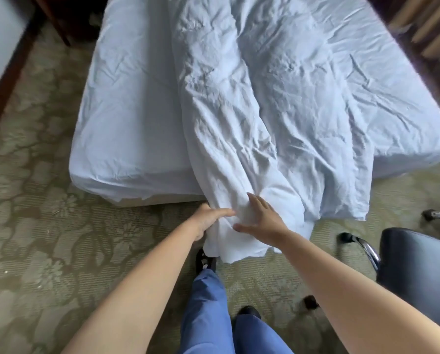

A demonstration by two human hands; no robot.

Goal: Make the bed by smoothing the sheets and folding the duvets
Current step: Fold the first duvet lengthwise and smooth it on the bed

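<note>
While you are standing at the foot of the bed (116, 139), the crumpled white duvet (265, 111) is lying along the middle of the mattress and spilling over the foot edge onto the patterned carpet (47, 200). Your left hand (208, 219) is gripping the hanging bunch of duvet from its left side, fingers curled into the fabric. Your right hand (261, 217) is lying flat on the same bunch, fingers spread and straight, pressing rather than clutching. The fitted sheet (392, 85) is showing on both sides. A dark office chair (418, 272) is standing near the bed's right foot corner.
</note>
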